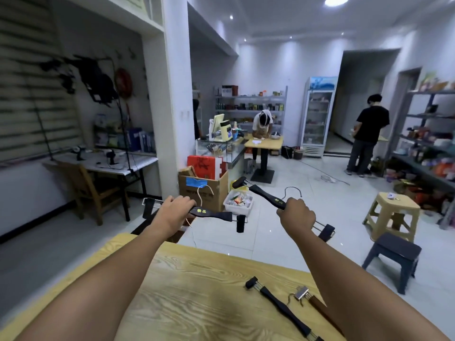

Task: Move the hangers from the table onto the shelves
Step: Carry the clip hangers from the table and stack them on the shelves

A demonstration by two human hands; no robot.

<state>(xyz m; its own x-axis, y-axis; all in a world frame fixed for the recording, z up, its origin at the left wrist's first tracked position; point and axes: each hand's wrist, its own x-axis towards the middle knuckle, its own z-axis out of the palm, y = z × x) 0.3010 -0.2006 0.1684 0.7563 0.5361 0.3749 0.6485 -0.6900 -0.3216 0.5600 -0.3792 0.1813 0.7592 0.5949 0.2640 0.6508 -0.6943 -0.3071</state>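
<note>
cardboard box [204, 193] on the floor ahead, beige stool [391, 210] off right near the shelves [418, 166]. left hand [176, 209] is curled round a black clip hanger [214, 215], right hand [296, 212] round a second black hanger [264, 195], both held up past the table [197, 291]; two spare hangers [280, 308] lie on it.

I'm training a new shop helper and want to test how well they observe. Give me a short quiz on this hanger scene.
1. True or false: the left hand holds nothing.
2. How many hangers lie on the table?
3. The right hand grips a hanger that is: A black, B white, C red.
Key: 1 false; 2 two, a black hanger and a brown hanger; 3 A.
</note>
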